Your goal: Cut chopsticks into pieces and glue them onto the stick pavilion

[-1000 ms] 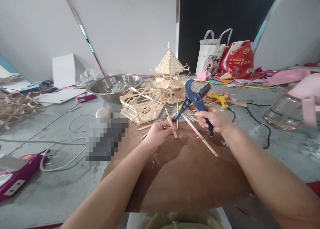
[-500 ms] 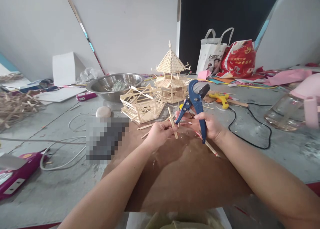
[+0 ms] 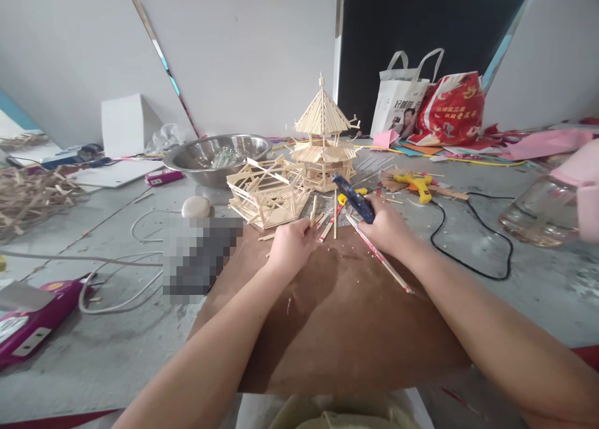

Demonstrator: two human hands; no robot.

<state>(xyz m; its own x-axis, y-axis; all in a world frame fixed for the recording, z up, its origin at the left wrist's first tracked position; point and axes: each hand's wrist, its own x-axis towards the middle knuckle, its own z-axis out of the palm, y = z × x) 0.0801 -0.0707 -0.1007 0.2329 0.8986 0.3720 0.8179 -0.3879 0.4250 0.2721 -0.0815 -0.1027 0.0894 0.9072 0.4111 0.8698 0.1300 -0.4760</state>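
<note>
My left hand (image 3: 291, 248) is closed around a short wooden stick (image 3: 313, 210), which pokes up from the fingers. In my right hand (image 3: 389, 228) is a blue pipe cutter (image 3: 353, 198), turned so that its blade hardly shows. The two hands are apart, above the near part of a brown board (image 3: 355, 335). Between them lie loose sticks, among them one in a red-and-white wrapper (image 3: 379, 254) slanting under my right wrist. Just beyond stand an open stick frame (image 3: 266, 198) and a stick-built pavilion (image 3: 322, 120) with a pointed roof.
A steel bowl (image 3: 219, 151) sits behind the frame. To the right are a yellow glue gun (image 3: 418, 186) with a black cord (image 3: 440, 229) and a clear jug (image 3: 533, 211). At left are a stick pile (image 3: 40, 201), a purple power strip (image 3: 42, 320) and white cables (image 3: 140, 254).
My hands have moved apart. The pipe cutter has tipped away and come down to the right, while my left hand has turned, bringing the stick more upright.
</note>
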